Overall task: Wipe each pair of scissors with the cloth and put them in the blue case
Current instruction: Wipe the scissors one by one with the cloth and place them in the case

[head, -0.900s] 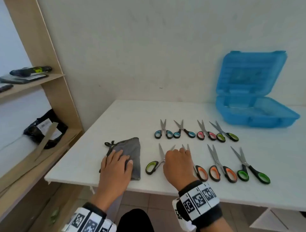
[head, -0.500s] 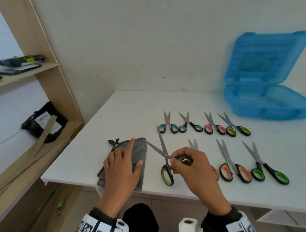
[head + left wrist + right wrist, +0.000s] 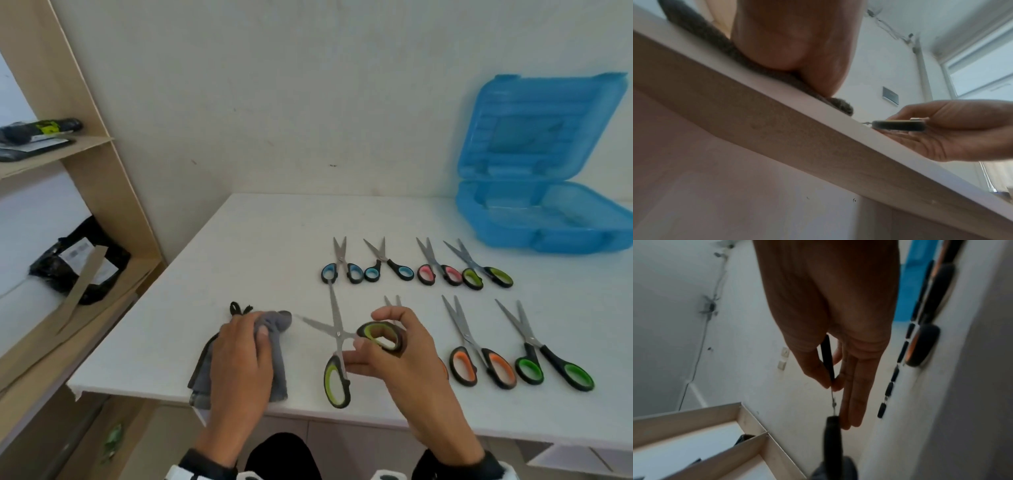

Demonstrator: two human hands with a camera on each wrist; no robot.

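My right hand (image 3: 387, 346) pinches one handle of the yellow-green scissors (image 3: 337, 335), lifted a little off the white table (image 3: 267, 246) with the blades spread wide. In the right wrist view the thumb and a finger pinch that black handle (image 3: 828, 353). My left hand (image 3: 239, 353) bunches the grey cloth (image 3: 274, 325) near the front edge, fingers curled into it; the left wrist view shows the cloth (image 3: 715, 42) under the palm. The blue case (image 3: 544, 209) stands with its lid raised at the back right. Several other scissors lie in two rows, among them an orange pair (image 3: 479, 356) and a green pair (image 3: 548, 356).
A wooden shelf unit (image 3: 85, 171) stands to the left of the table, with a black bag (image 3: 78, 263) on a lower shelf and dark tools (image 3: 41, 128) higher up. The back row holds two blue-handled pairs (image 3: 342, 263), a pink pair (image 3: 435, 270) and a yellow-green pair (image 3: 483, 270).
My right hand has picked the yellow-green scissors off the table and the blades have spread apart. My left hand went from lying flat on the cloth to gathering it up.
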